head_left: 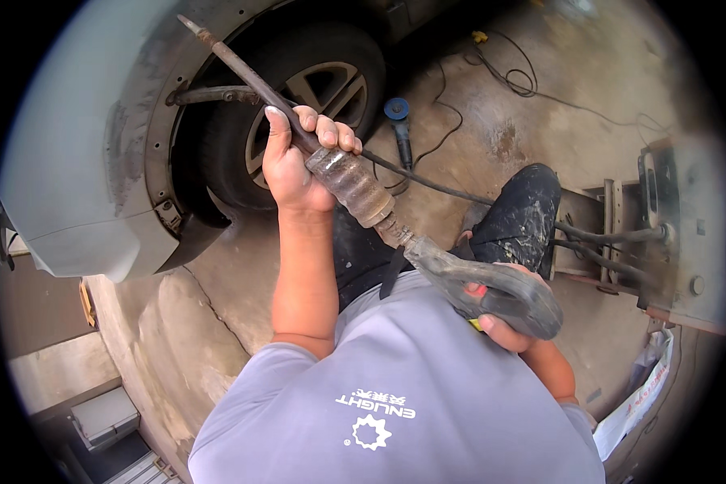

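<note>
A slide-hammer dent puller (355, 189) lies slantwise across in front of me. Its long rod (258, 85) points up and left to a narrow tip, over the edge of a car's wheel arch. My left hand (298, 173) is closed round the rod, just above the ridged, rust-stained sliding weight. At the other end, my right hand (508, 329) grips the black looped handle (500, 286), which has a red trigger. Part of the right hand is hidden behind that handle. The tip appears apart from the grey car panel (97, 169), though exact depth is hard to judge.
Beyond the rod stands the car wheel (331, 85). An angle grinder (401, 133) with a blue disc lies on the stained concrete floor (532, 145), among black cables. On the right is a metal machine (694, 234) with thick cables (621, 235). A white bag (637, 395) lies below it.
</note>
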Tool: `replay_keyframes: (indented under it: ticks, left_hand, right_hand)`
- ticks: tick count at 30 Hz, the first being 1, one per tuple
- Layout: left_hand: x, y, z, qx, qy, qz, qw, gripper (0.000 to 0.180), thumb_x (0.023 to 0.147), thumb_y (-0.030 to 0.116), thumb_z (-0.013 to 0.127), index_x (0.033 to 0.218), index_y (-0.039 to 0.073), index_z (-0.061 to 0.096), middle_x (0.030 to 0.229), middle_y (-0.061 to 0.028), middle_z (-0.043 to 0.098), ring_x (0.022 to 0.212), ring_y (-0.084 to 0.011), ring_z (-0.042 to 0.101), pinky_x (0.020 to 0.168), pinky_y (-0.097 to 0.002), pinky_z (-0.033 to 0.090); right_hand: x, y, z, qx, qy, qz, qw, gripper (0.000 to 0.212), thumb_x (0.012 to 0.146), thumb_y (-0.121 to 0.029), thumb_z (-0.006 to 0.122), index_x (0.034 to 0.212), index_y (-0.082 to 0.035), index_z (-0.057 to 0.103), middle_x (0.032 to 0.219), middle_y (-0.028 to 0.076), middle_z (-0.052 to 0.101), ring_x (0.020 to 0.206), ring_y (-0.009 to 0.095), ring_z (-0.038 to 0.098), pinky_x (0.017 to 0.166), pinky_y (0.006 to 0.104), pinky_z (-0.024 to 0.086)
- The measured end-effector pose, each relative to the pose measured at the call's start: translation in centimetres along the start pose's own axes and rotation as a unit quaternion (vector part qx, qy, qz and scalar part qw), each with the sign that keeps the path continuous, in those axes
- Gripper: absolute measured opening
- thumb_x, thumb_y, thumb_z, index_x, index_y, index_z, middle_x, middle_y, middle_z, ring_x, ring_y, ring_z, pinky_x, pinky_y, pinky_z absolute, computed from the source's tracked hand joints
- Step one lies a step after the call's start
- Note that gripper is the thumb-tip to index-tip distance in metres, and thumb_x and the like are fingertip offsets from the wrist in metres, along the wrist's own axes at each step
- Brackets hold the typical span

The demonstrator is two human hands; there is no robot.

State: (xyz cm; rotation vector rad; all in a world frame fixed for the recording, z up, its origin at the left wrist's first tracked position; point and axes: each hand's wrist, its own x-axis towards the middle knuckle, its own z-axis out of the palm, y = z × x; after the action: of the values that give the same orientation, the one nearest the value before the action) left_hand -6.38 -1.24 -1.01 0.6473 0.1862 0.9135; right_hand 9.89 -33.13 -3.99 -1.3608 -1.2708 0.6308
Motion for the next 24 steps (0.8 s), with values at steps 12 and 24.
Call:
replay_keyframes:
  ticks: [12, 24]
  left_hand:
    - [0.3, -0.3, 1.2, -0.029, 0.029, -0.001, 0.999, 0.052, 0.108, 0.057, 0.040, 0.086, 0.011, 0.052, 0.070, -0.0086, 0.061, 0.070, -0.0318, 0.060, 0.068, -0.0467, 0.052]
    - [1.0, 1.0, 1.7, -0.014, 0.053, -0.020, 0.998, 0.065, 0.105, 0.068, 0.033, 0.088, 0.010, 0.054, 0.068, -0.0081, 0.056, 0.066, -0.0314, 0.059, 0.064, -0.0475, 0.051]
  right_hand:
    - [-0.1, -0.8, 0.8, 0.059, 0.071, 0.000, 0.996, 0.040, 0.072, -0.020, 0.074, 0.105, 0.002, 0.071, 0.097, 0.013, 0.074, 0.089, 0.032, 0.068, 0.082, 0.0410, 0.056]
    - [1.4, -1.2, 1.4, 0.186, 0.077, -0.042, 0.979, 0.044, 0.073, -0.011, 0.075, 0.113, 0.004, 0.064, 0.098, 0.016, 0.071, 0.093, 0.032, 0.066, 0.086, 0.0417, 0.055]
